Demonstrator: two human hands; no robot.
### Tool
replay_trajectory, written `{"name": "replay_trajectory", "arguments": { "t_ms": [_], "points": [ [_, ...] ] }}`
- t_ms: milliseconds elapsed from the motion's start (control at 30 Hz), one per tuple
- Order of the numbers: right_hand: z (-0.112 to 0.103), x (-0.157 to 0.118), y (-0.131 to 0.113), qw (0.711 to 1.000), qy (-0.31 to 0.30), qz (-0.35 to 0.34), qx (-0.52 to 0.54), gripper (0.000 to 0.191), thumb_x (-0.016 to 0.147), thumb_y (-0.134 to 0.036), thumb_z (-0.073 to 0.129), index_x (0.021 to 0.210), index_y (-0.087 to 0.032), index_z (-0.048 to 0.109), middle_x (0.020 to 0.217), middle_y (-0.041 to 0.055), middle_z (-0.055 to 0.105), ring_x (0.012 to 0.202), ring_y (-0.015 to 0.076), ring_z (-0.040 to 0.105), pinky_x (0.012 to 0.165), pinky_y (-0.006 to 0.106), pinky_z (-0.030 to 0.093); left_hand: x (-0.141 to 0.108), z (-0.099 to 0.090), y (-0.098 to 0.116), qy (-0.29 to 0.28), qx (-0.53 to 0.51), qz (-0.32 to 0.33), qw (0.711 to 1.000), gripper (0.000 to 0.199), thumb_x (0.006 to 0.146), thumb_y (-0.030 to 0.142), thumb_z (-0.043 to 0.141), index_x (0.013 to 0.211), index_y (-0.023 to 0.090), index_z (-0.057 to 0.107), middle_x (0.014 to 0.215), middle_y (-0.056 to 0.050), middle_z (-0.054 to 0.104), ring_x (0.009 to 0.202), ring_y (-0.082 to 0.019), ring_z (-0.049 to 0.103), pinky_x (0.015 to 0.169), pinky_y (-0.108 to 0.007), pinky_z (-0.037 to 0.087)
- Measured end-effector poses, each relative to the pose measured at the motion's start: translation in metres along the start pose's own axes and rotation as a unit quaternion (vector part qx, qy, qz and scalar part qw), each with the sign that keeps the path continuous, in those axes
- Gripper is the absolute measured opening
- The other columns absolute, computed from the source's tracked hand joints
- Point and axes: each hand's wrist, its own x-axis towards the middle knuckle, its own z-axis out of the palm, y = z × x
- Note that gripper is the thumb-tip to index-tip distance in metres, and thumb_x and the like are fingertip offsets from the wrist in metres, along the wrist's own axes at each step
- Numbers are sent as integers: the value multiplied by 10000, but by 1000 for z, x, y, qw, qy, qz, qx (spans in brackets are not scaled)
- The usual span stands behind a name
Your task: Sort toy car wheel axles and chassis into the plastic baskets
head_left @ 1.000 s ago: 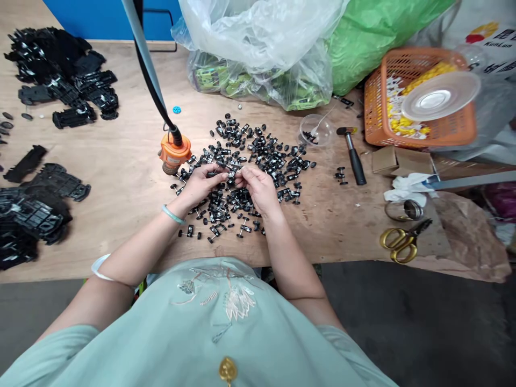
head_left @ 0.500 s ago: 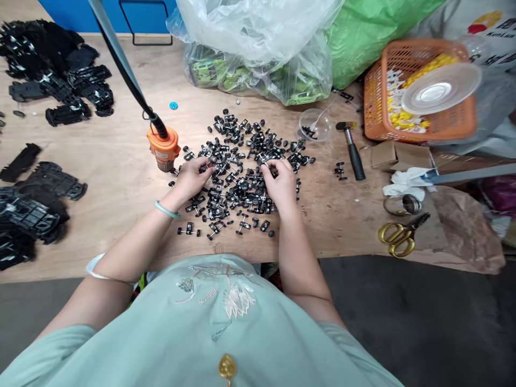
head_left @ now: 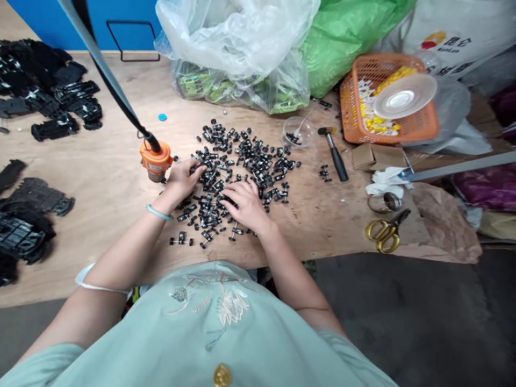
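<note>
A pile of small black toy wheel-and-axle pieces (head_left: 217, 153) with thin metal rods is spread over the wooden table in front of me. At its left edge, my left hand (head_left: 182, 180) has its thumb and fingers drawn together; whatever lies between the fingertips is too small and hidden to make out. My right hand (head_left: 245, 205) lies palm down over the front middle of the pile, fingers apart and touching the pieces. A single wheel-and-axle piece (head_left: 181, 239) lies apart near the table's front edge.
An orange power screwdriver (head_left: 156, 160) hangs just left of my left hand. Black toy chassis parts (head_left: 30, 212) are heaped at left. On the right are a hammer (head_left: 335, 156), a clear cup (head_left: 298, 131), scissors (head_left: 387, 232) and an orange basket (head_left: 389, 135). Plastic bags (head_left: 242, 59) stand behind.
My right hand has moved left and toward me across the pile, its fingers opening out. My left hand stays at the pile's left side. The whole view has shifted slightly.
</note>
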Motion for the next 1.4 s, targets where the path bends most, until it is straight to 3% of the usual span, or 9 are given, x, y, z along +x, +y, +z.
{"name": "replay_trajectory", "arguments": {
  "t_ms": [100, 200, 400, 700, 833, 933, 1133, 1267, 1400],
  "points": [
    [1, 17, 4, 1000, 21, 18, 10, 218, 1019, -394, 645, 1138, -272, 782, 1257, 79, 752, 1214, 276, 639, 1199, 523, 389, 1, -4, -1, 9, -27, -20, 999, 216, 830, 262, 740, 678, 218, 593, 665, -4, 567, 752, -194, 542, 752, -290, 413],
    [0, 60, 25, 995, 56, 83, 3, 252, 1053, -315, 565, 1152, -206, 769, 1218, 120, 738, 1156, 266, 646, 1077, 444, 490, -3, -3, 2, 12, -65, -46, 997, 221, 801, 246, 751, 665, 211, 581, 643, 19, 535, 680, -158, 485, 678, -273, 378],
    [-1, 140, 55, 989, 3, 115, -98, 189, 969, -189, 610, 1108, -168, 737, 1263, 167, 699, 1261, 347, 546, 1137, 498, 400, -16, 2, 3, -28, -172, -86, 981, 245, 829, 394, 730, 734, 223, 583, 608, 50, 476, 578, -128, 413, 570, -253, 318],
    [6, 141, 64, 979, 26, 160, -128, 158, 929, -338, 684, 945, -193, 743, 1146, 164, 705, 1209, 387, 532, 1086, 605, 369, -7, -4, -7, -7, -201, -104, 974, 202, 826, 352, 750, 759, 211, 622, 667, 41, 531, 582, -117, 432, 575, -238, 360],
    [-13, 125, 61, 987, -59, 139, -56, 182, 924, -403, 712, 981, -244, 780, 1218, 105, 695, 1214, 353, 541, 1089, 586, 390, 5, -3, -8, 36, -175, -81, 981, 168, 834, 277, 731, 732, 213, 615, 697, 29, 561, 649, -134, 492, 658, -248, 407],
    [-21, 120, 60, 990, -112, 83, -33, 235, 928, -366, 723, 1138, -279, 785, 1283, 88, 696, 1228, 333, 548, 1100, 548, 406, 26, -2, -10, 58, -120, -38, 990, 142, 843, 226, 693, 727, 213, 612, 736, 10, 590, 739, -162, 533, 760, -268, 428],
    [-7, 162, 66, 990, -56, 66, -112, 363, 953, -111, 493, 1151, -181, 789, 1228, 138, 734, 1147, 301, 589, 1073, 449, 442, 96, 11, -18, 109, -23, -20, 994, 164, 810, 131, 672, 700, 210, 580, 784, -47, 621, 850, -214, 562, 862, -303, 434],
    [-1, 174, 72, 985, -68, 65, -147, 336, 893, -80, 514, 1060, -174, 789, 1150, 142, 744, 1103, 303, 595, 1032, 413, 455, 128, 17, -23, 21, 10, -69, 997, 134, 793, 147, 707, 707, 192, 615, 696, -24, 611, 742, -190, 545, 791, -297, 450],
    [2, 166, 85, 987, -11, 86, -132, 299, 903, -102, 514, 1077, -161, 749, 1140, 149, 713, 1082, 300, 579, 1015, 402, 469, 135, 19, -24, -52, 89, -94, 990, 50, 776, 136, 714, 785, 171, 678, 754, -34, 675, 728, -179, 579, 773, -286, 469]
  ]
}}
